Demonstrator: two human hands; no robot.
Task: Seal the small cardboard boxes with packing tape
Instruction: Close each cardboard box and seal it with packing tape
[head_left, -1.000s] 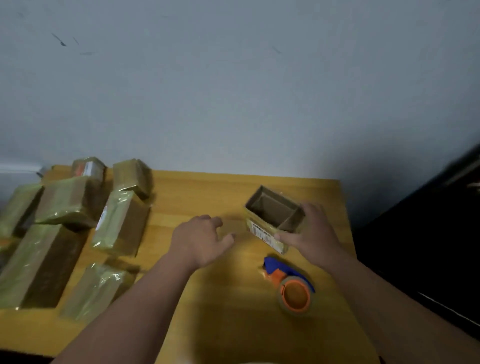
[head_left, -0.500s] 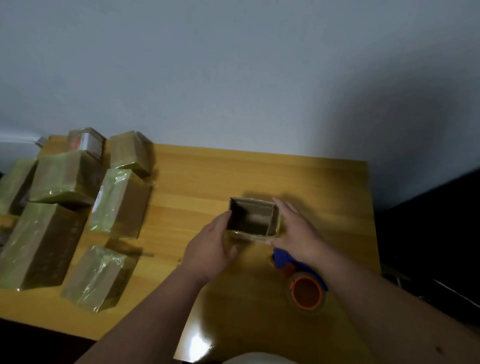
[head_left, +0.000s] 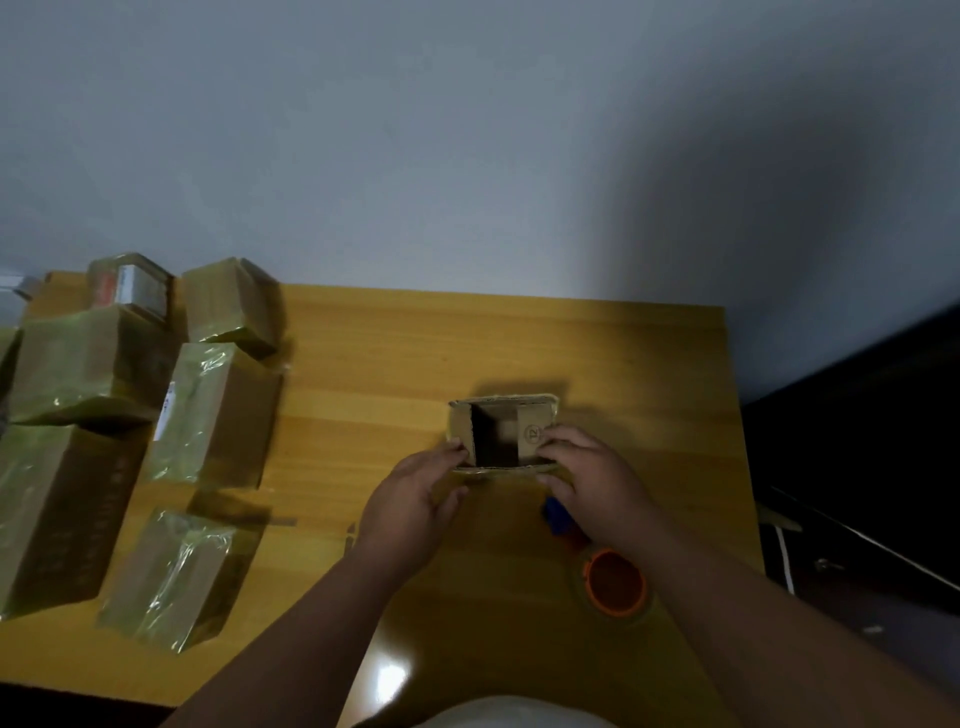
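The small cardboard box (head_left: 503, 434) is set on the worktop (head_left: 395, 364) directly ahead of both hands and between them, its top not yet closed. Two inner flaps are folded partly inward from the left and right, and a dark gap is left open between them. The left hand (head_left: 415, 506) is pressed with nearly straight fingers against the left flap and near left corner. The right hand (head_left: 589, 478) is laid with curled fingers over the right flap and near edge; whether that flap is pinched or only pushed cannot be told in the dim light. The long axis of the opening runs left to right, across the hands. The tape dispenser (head_left: 613, 579) lies just behind the right wrist, so it is nearer the right hand. Wrapped boxes (head_left: 202, 415) are grouped well to the left of the left hand.
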